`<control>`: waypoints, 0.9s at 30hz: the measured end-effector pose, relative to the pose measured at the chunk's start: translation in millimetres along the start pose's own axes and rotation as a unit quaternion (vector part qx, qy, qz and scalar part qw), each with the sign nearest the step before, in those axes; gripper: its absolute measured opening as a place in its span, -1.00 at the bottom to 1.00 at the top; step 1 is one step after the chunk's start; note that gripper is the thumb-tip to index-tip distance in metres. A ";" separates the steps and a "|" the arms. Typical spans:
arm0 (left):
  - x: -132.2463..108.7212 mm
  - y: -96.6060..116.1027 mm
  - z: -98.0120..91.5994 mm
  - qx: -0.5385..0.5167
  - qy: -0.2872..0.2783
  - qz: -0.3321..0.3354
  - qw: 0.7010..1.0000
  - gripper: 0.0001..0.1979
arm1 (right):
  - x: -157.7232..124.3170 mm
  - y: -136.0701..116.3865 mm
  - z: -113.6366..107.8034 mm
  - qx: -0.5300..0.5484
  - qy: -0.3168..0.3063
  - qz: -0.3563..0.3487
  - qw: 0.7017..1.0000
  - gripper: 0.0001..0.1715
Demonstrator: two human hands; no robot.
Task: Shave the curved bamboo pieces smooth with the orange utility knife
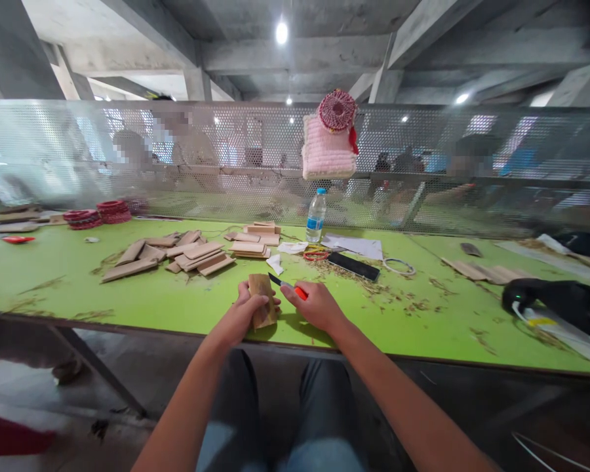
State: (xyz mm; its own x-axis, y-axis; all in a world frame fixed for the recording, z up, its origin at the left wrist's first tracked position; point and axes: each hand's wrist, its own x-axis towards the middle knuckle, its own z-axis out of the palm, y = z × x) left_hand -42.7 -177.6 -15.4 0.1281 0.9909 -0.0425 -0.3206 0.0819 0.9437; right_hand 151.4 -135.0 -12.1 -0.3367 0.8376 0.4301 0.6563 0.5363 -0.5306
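The left hand is closed around a small block of wood, holding it upright at the near edge of the green table, fingers wrapped over its left side and thumb across the front. The right hand is curled shut on a knife with an orange handle; its dark blade points toward 10 o'clock and its tip sits just beside the top right corner of the block (whether the edge actually touches the wood cannot be told).

At 11 o'clock from the hands lies a loose pile of flat wood pieces, with a neater stack of wood pieces at 12 o'clock. A water bottle stands upright farther back at about 1 o'clock, and in front of it lie some rubber bands, a black flat bar and a white ring. Wood shavings are scattered across the table at 2 o'clock. Far off at 10 o'clock sit stacks of red rings. A pink knitted item hangs on the mesh fence behind the table, at 12 o'clock.
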 end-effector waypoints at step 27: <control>-10.4 19.3 2.8 0.294 -0.136 0.086 0.942 -0.53 | -5.2 -7.1 3.8 -0.142 -0.073 -0.059 0.985 -0.41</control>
State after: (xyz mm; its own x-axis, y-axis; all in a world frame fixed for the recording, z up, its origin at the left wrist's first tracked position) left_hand -47.5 -186.6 4.2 0.3824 0.9136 0.1383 0.2067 -0.2305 0.9509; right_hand 145.9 -142.8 -13.4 -0.5021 0.7886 0.3551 0.7621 0.5975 -0.2493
